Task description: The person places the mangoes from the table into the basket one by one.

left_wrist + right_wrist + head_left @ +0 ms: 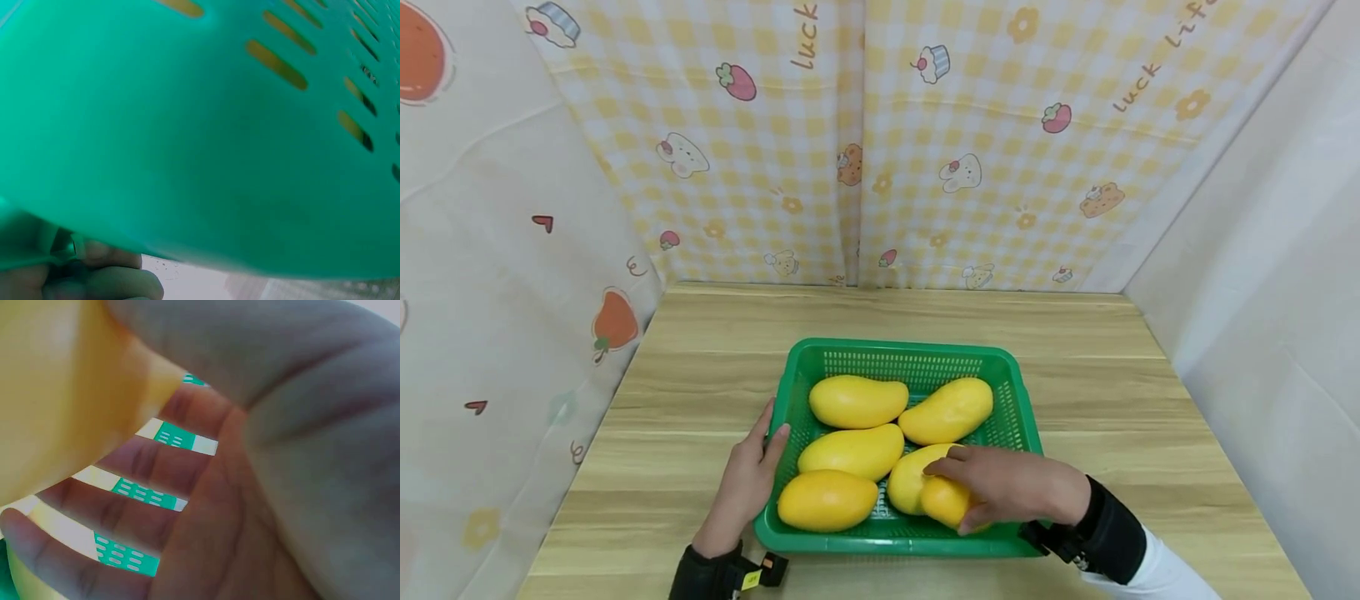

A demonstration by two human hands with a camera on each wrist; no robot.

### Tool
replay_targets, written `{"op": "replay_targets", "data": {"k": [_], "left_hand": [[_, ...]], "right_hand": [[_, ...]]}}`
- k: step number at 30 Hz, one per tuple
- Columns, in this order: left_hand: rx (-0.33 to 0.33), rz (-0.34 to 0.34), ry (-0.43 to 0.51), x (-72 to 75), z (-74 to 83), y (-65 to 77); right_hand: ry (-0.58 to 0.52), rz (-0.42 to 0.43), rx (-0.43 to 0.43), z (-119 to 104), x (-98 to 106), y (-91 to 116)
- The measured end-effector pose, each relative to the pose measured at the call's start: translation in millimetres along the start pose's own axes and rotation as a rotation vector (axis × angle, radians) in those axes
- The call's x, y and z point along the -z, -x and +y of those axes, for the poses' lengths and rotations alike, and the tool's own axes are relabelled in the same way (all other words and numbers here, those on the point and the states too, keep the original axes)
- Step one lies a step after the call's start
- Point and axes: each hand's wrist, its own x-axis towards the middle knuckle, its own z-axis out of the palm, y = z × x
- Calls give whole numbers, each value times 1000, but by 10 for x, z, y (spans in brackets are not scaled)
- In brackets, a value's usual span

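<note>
A green plastic basket (887, 546) with slotted walls stands on the table, holding several yellow mangoes. My left hand (751, 473) grips its left side, thumb over the rim and the other fingers outside; in the left wrist view, fingers (122, 282) show at the edge of the basket wall (187, 156). At the basket's front right, my right hand (1011, 483) holds a mango (943, 502), thumb on the near side and fingers across the top. That mango (56, 394) fills the upper left of the right wrist view. Another mango (913, 479) lies against it, partly covered by the fingers.
Inside the basket, two mangoes (859, 402) (946, 411) lie along the back, with two more (852, 452) (827, 501) at the left. A wood-grain table (700, 333) surrounds the basket. Patterned cloth (760, 167) hangs behind, and pale cloth (1247, 275) borders the right side.
</note>
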Motion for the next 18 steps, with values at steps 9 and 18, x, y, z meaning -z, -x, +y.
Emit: {"op": "replay_targets", "data": {"k": [9, 18], "left_hand": [[6, -2, 7, 2, -7, 0], [5, -5, 15, 6, -14, 2]], "right_hand": [[57, -7, -32, 17, -40, 30], [153, -31, 2, -61, -51, 45]]}}
